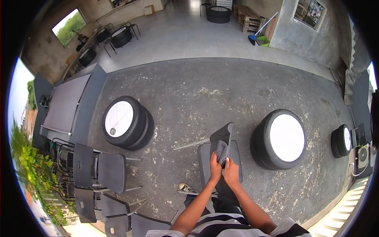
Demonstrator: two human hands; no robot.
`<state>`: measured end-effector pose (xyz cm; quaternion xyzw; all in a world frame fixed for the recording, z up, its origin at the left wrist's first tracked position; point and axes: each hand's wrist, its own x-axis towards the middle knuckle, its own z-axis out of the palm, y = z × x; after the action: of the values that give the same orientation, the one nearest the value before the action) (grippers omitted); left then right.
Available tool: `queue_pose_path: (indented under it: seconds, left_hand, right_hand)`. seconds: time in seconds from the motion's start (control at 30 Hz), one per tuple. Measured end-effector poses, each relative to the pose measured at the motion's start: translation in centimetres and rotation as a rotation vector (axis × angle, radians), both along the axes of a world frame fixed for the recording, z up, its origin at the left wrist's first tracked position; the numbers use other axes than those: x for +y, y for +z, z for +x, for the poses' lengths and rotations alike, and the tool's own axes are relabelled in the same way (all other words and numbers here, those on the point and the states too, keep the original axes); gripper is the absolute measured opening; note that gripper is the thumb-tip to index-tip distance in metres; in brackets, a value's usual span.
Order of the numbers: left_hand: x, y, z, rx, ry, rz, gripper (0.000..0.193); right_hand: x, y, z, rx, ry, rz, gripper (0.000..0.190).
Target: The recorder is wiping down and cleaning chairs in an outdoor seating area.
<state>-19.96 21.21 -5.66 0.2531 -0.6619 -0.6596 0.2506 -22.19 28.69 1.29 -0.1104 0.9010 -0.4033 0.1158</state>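
Observation:
Directly before me stands a dark grey plastic chair, its seat seen behind and below the backrest. A folded grey cloth is bunched against the backrest between my two hands. My left hand grips the cloth's lower left side. Close beside it, my right hand pinches the lower right side, with the thumb on top. The hands and cloth cover the middle of the backrest, and some fingertips are hidden.
Stacked-tyre tables with white round tops stand at left and right. Several grey chairs crowd the lower left. A shoe shows near a chair leg. Farther off are wooden pallets, a blue broom and a green dustpan.

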Motion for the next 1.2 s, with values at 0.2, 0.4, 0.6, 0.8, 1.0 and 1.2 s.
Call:
queue_pose_path:
  seconds: [0.2, 0.4, 0.6, 0.8, 1.0, 1.2]
  left_hand:
    - [-4.3, -0.9, -5.3, 0.017, 0.09, -0.301, 0.045]
    - [-4.8, 2.7, -4.3, -0.033, 0.171, -0.587, 0.046]
    - [-5.3, 1.7, -0.4, -0.04, -0.101, -0.081, 0.044]
    - [-5.9, 2.1, -0.9, 0.013, -0.22, -0.008, 0.047]
    - [-4.5, -1.4, 0.8, 0.079, -0.208, 0.016, 0.05]
    - [-4.1, -2.5, 2.1, -0.112, -0.225, 0.077, 0.047]
  right_hand:
    - [-1.3, -0.3, 0.7, -0.045, 0.075, -0.038, 0.033]
    - [-1.9, 0.1, 0.9, -0.114, 0.085, -0.051, 0.034]
    - [-3.7, 0.1, 2.7, -0.049, 0.053, -0.12, 0.034]
    - [-3.6, 1.0, 2.7, -0.12, 0.061, -0.054, 0.034]
    - [-3.0, 0.8, 2.4, -0.123, 0.041, -0.083, 0.034]
    - [-2.6, -0.1, 1.8, -0.121, 0.024, -0.064, 0.034]
